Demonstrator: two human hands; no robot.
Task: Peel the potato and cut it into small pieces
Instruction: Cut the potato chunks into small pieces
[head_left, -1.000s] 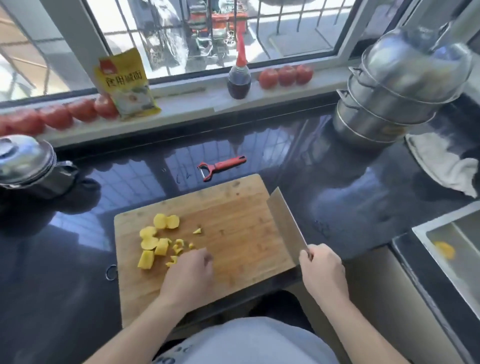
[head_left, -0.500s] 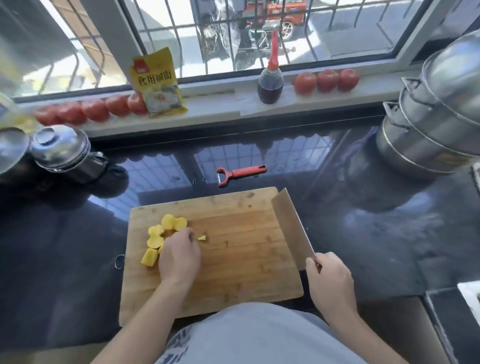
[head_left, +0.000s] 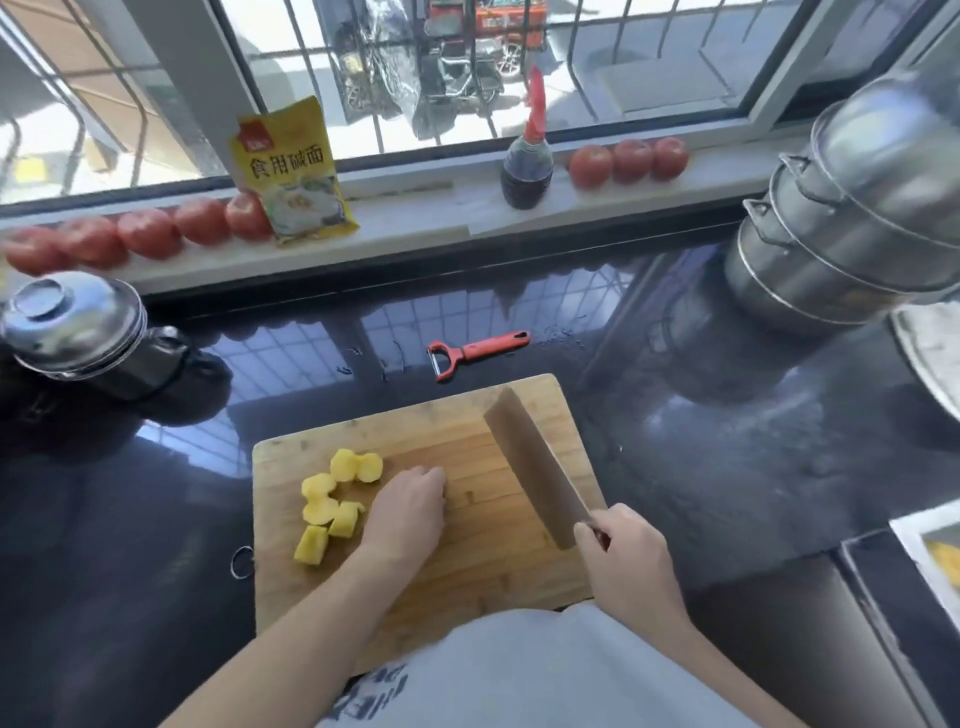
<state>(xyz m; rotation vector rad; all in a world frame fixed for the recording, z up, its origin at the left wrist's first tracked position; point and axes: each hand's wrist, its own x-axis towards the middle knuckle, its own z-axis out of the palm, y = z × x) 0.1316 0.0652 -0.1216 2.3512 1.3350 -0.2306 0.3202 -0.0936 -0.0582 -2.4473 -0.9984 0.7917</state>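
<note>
Several yellow peeled potato chunks lie on the left half of a wooden cutting board. My left hand lies palm down on the board just right of the chunks, its fingers curled over small pieces that I cannot see. My right hand grips the handle of a cleaver, whose broad blade slants up over the board's right side, apart from the potato. A red peeler lies on the black counter behind the board.
A lidded steel pot stands at the left, stacked steel steamers at the right. The sill holds tomatoes, a yellow packet and a sauce bottle. A sink corner shows at the right edge.
My left hand slid up the board and now sits to the right of the chunks. The cleaver swung in from the board's right edge to over the board. The view shifted.
</note>
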